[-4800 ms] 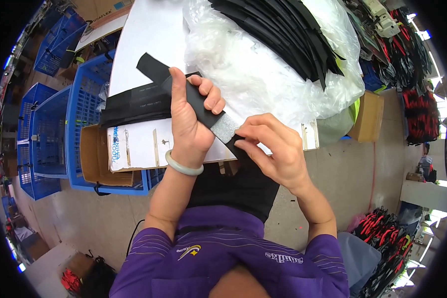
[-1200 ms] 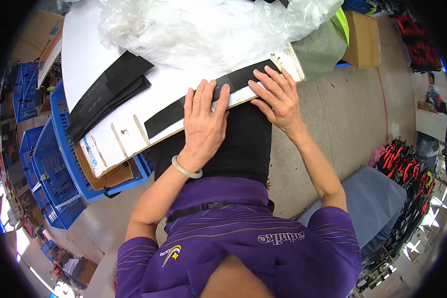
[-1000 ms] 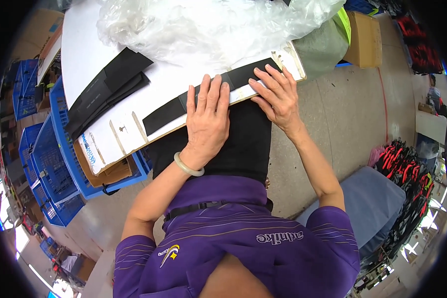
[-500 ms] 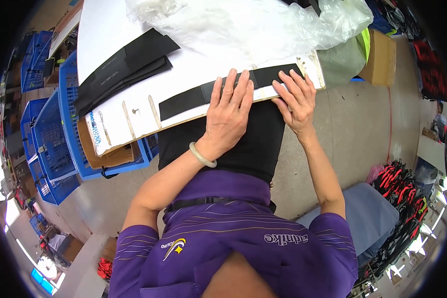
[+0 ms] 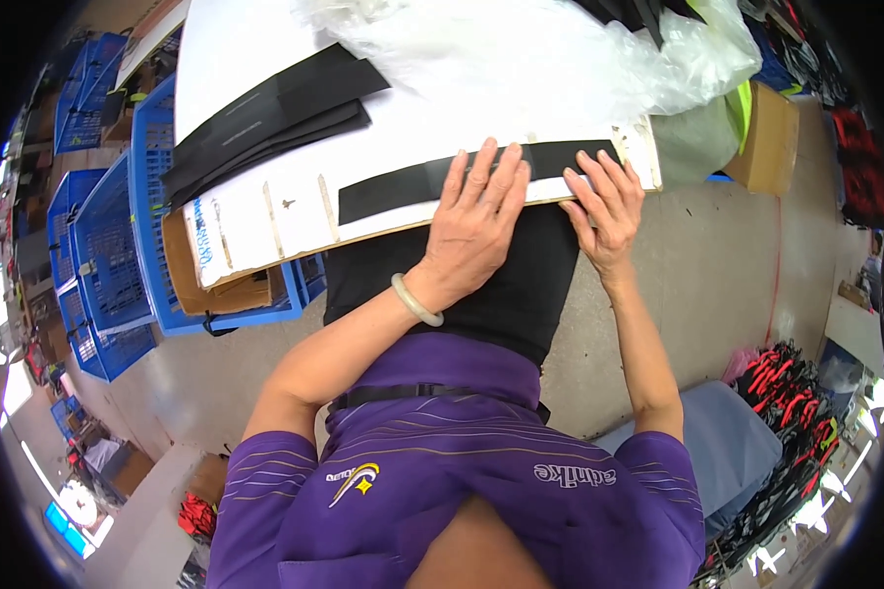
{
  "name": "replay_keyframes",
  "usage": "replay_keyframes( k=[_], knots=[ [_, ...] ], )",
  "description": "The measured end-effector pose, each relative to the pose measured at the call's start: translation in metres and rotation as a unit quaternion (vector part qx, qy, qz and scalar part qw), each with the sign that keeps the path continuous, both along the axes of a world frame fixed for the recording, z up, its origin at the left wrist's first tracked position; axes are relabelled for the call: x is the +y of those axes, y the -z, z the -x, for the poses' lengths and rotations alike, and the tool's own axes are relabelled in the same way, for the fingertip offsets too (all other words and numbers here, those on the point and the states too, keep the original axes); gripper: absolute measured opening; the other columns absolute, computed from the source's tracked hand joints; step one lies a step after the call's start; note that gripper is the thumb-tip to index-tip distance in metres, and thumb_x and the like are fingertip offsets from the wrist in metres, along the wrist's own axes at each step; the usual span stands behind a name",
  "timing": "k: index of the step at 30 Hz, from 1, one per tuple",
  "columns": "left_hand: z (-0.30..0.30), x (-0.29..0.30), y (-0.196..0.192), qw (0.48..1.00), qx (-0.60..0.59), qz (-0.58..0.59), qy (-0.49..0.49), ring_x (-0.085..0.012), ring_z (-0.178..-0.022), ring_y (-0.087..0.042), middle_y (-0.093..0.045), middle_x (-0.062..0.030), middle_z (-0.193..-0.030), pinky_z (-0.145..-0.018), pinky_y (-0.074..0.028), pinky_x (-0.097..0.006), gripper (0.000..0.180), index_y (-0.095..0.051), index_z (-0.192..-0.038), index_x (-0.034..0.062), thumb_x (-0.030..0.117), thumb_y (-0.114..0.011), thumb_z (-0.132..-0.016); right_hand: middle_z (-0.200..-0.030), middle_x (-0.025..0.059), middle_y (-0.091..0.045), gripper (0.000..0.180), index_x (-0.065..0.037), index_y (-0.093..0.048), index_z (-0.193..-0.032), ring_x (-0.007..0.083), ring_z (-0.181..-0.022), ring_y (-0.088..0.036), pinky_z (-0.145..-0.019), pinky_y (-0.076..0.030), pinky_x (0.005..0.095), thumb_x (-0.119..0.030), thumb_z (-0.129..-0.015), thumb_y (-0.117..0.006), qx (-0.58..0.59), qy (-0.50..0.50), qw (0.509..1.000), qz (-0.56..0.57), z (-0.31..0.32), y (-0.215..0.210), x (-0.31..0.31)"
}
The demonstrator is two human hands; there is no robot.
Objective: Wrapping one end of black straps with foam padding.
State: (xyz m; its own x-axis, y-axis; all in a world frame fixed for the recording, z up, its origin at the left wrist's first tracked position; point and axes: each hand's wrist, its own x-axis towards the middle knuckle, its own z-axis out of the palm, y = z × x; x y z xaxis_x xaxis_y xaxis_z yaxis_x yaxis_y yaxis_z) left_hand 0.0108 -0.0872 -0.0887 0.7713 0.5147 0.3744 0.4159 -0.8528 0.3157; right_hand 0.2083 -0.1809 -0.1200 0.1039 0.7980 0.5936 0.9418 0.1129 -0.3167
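Observation:
A long black fabric strip (image 5: pixel 388 199) lies flat along the near edge of a white-topped table (image 5: pixel 422 123). My left hand (image 5: pixel 476 224) rests palm down across the strip's middle, fingers stretched out and hiding part of it. Towards the strip's right end, my right hand (image 5: pixel 609 211) has its fingers extended over the near border, with its thumb by the table edge. Both hands are open and hold nothing. On the table's left side sits an overlapping pile of similar black strips (image 5: pixel 265 120).
Crumpled clear plastic (image 5: pixel 599 64) covers the table's far right. Blue plastic crates (image 5: pixel 157 245) stand left of the table, one with a cardboard box (image 5: pixel 189 270) in it. Another cardboard box (image 5: pixel 768 142) is at the right. A grey padded surface (image 5: pixel 727 442) lies behind on the right.
The whole view has shifted slightly, so the table appears a little further right. Both hands keep about the same places on the strip.

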Motion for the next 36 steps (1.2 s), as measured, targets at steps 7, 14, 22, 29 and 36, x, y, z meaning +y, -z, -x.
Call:
replay_keyframes(
  k=[7,14,22,29,36],
  knots=[
    [0.0,0.001,-0.003,1.0,0.012,-0.009,0.003,-0.0346,-0.139,-0.037,-0.044,-0.0158,-0.145,-0.115,-0.025,-0.05,0.055,-0.051,-0.136,0.0039,0.004,-0.059,-0.082,-0.122,0.0009,-0.067,0.029,-0.015,-0.073,-0.109,0.0233,-0.123,-0.054,-0.11,-0.033,0.0421,-0.02,-0.08,-0.074,0.007,0.0,1.0,0.008,0.005,-0.018,0.003],
    [0.005,-0.001,0.006,0.999,0.005,0.042,0.004,-0.0347,-0.139,-0.037,-0.045,-0.016,-0.144,-0.114,-0.027,-0.052,0.052,-0.049,-0.137,0.0038,0.014,-0.056,-0.086,-0.092,0.0023,-0.067,0.025,-0.01,-0.07,-0.096,0.0231,-0.096,-0.059,-0.088,-0.042,0.0376,-0.015,-0.072,-0.077,0.089,-0.175,0.979,0.045,0.094,-0.085,0.089],
    [-0.003,-0.001,0.011,0.998,0.006,-0.065,-0.015,-0.0353,-0.135,-0.041,-0.046,-0.0145,-0.144,-0.111,-0.03,-0.054,0.049,-0.048,-0.137,0.0068,0.022,-0.05,-0.091,-0.084,0.0012,-0.062,0.02,-0.01,-0.062,-0.085,0.0229,-0.084,-0.056,-0.08,-0.041,0.0371,-0.017,-0.073,-0.076,0.084,-0.268,0.911,0.302,0.13,-0.052,0.149],
    [-0.001,0.001,0.013,1.0,0.001,-0.027,-0.008,-0.0354,-0.134,-0.042,-0.045,-0.0154,-0.145,-0.111,-0.029,-0.055,0.048,-0.048,-0.137,0.0068,0.022,-0.049,-0.091,-0.08,0.0004,-0.063,0.016,-0.01,-0.061,-0.08,0.0226,-0.084,-0.056,-0.079,-0.039,0.0372,-0.016,-0.075,-0.075,0.138,-0.282,0.917,0.247,0.13,-0.058,0.152],
    [-0.001,0.0,0.014,0.999,-0.004,-0.037,0.0,-0.036,-0.137,-0.04,-0.044,-0.0153,-0.146,-0.112,-0.029,-0.055,0.051,-0.047,-0.138,0.0064,0.023,-0.049,-0.09,-0.074,0.0012,-0.065,0.014,-0.009,-0.064,-0.072,0.0225,-0.079,-0.058,-0.077,-0.038,0.0373,-0.018,-0.073,-0.075,0.142,-0.244,0.932,0.226,0.136,-0.048,0.15]
  ],
)
